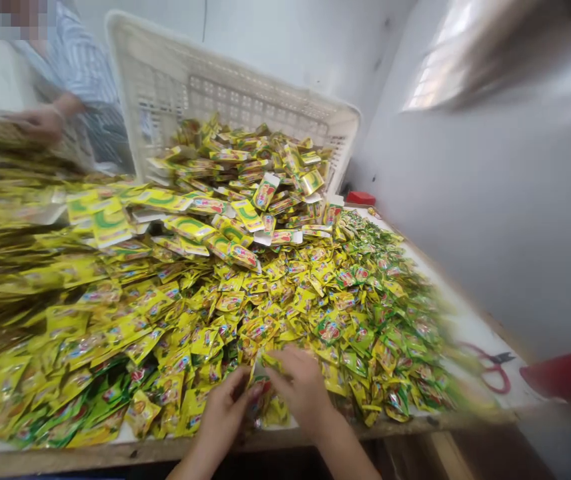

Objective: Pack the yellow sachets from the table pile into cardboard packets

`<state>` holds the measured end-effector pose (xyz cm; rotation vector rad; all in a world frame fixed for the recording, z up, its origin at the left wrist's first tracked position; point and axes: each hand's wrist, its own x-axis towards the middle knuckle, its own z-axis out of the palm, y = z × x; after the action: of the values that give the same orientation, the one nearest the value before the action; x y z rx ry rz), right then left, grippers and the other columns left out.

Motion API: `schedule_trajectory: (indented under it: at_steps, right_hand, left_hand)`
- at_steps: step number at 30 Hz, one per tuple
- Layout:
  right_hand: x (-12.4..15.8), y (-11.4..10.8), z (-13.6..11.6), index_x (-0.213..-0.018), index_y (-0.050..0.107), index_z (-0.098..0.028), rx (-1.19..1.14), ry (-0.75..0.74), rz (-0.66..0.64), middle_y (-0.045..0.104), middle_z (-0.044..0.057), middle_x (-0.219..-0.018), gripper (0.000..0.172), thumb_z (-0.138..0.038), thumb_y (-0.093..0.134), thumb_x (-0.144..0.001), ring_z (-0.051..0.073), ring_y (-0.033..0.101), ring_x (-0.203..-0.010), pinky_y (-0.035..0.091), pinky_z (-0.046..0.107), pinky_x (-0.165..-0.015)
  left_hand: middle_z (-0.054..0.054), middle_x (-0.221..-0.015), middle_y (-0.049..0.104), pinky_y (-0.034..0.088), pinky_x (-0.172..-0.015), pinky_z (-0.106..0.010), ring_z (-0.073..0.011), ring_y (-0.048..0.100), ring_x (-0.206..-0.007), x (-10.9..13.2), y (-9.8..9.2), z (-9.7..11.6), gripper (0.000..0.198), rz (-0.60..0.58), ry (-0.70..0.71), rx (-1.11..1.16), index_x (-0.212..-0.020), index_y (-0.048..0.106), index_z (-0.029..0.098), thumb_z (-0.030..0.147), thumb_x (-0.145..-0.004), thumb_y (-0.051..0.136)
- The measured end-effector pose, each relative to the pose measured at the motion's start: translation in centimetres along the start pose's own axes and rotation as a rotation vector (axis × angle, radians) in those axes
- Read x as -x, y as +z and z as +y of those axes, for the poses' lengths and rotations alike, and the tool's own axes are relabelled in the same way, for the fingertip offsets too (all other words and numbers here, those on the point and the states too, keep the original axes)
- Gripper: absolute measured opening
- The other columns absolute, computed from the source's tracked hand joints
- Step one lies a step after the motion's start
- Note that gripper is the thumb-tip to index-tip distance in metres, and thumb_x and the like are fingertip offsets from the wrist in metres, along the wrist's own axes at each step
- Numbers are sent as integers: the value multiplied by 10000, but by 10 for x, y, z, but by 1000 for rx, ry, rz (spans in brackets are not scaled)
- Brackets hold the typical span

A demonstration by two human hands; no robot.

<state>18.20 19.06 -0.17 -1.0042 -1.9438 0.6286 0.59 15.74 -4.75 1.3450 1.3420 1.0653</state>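
Note:
A big heap of small yellow and green sachets point(265, 293) covers the white table point(470, 327). Both my hands work at the heap's near edge. My left hand point(225, 407) has its fingers curled around sachets. My right hand point(300, 383) lies over the pile beside it, fingers bent and pinching a sachet. The two hands nearly touch over the same small bundle point(260, 390). Motion blur softens the fingers.
A white plastic crate point(165, 80) lies tipped on its side at the back, spilling sachets. Another person's hand point(35, 123) and striped sleeve show at far left. Red-handled scissors point(490, 370) lie at the right, near a red object point(565, 370). A red box point(360, 198) sits by the wall.

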Motion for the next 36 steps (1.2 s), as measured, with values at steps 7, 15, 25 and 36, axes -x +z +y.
schedule_trajectory:
  at_steps: [7,15,25,36]
  right_hand:
    - [0,-11,-13,-925,679,-227,192,67,-367,649,13,-856,153,-167,683,-784,176,604,-815,417,242,-715]
    - [-4,1,-19,-820,644,-216,192,119,-178,581,-1,-787,86,-134,668,-809,165,540,-776,379,262,-697]
    - [4,25,-15,-686,646,-208,-63,147,137,581,0,-790,138,-98,703,-747,185,516,-847,399,333,-809]
    - [2,6,-14,-702,736,-256,255,39,-190,596,26,-1119,72,-244,742,-773,261,406,-1131,318,429,-937]
  left_hand:
    - [-42,-1016,720,487,-865,-287,-242,640,-986,11,-2,-9,292,-54,-14,148,-1021,695,232,351,-756,717]
    - [-23,-951,694,501,-829,-277,-215,635,-959,10,-3,-13,230,-53,-41,404,-959,664,225,319,-759,727]
    - [-20,-961,674,480,-841,-276,-213,601,-954,16,3,-8,280,18,-75,308,-989,642,207,378,-775,699]
    - [-18,-1004,689,470,-866,-281,-227,598,-983,16,0,-7,285,-33,-25,239,-1006,669,218,329,-750,722]
